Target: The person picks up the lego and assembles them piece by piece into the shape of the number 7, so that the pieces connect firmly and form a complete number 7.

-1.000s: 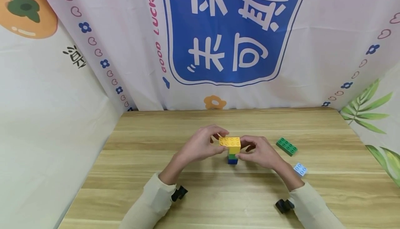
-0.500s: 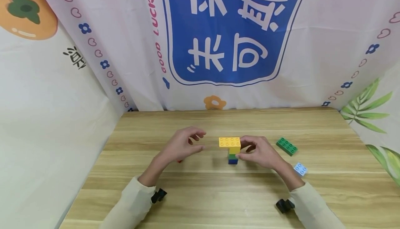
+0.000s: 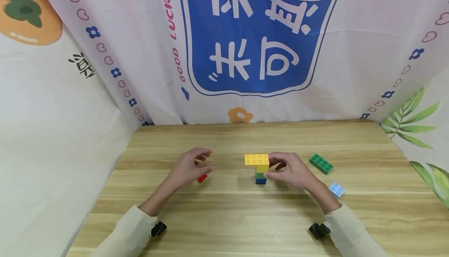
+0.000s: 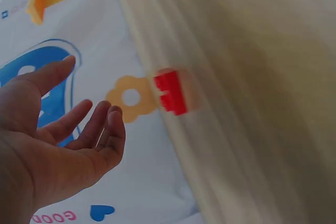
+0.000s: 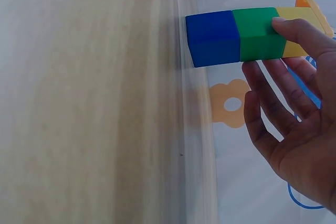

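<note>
A small tower of toy building bricks stands on the table: a blue brick (image 5: 214,39) at the bottom, a green brick (image 5: 258,34) above it, a yellow one higher, and a flat yellow eight-stud brick (image 3: 257,159) on top, jutting out to the left. My right hand (image 3: 292,170) holds the tower from the right, thumb on its near side and fingers behind. My left hand (image 3: 191,167) is raised with fingers loosely bent and nothing between them. Below it lies a red brick (image 3: 202,178), partly hidden by the hand in the head view and in full sight in the left wrist view.
To the right of the tower lie a green eight-stud brick (image 3: 320,164) and a light blue four-stud brick (image 3: 337,189), the latter close by the right forearm. A printed cloth (image 3: 217,105) hangs along the table's back edge. Each wrist carries a black camera (image 3: 318,230).
My left hand has let go of the flat yellow brick and moved left, over to the red brick, which has come into sight. The right hand keeps its hold on the tower.
</note>
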The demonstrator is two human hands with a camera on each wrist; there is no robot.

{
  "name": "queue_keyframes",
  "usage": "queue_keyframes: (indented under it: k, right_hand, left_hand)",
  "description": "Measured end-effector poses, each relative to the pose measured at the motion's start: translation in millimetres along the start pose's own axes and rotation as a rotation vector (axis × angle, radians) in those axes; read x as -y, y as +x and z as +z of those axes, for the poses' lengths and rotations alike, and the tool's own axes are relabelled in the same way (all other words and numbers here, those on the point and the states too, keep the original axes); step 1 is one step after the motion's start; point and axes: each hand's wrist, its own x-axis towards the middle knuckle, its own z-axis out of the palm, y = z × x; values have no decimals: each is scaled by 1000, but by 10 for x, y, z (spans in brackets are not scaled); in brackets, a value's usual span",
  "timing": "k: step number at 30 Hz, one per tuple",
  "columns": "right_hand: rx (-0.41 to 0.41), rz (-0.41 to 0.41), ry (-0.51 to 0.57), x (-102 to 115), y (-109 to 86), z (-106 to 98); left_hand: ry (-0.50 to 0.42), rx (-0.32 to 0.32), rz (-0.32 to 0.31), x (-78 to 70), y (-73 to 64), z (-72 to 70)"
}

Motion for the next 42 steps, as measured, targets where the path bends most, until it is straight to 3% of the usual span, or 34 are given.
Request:
queue_keyframes:
  k: [10, 23, 42]
  right_hand:
    - [0, -3, 1, 3, -6, -3]
    - [8, -4, 6, 5, -2, 7]
    - [6, 6, 2, -3, 3, -7]
  left_hand:
    - [3, -26, -27, 171, -71, 19]
    - [109, 0, -55, 303, -131, 16]
    - [147, 20, -195, 364, -142, 50]
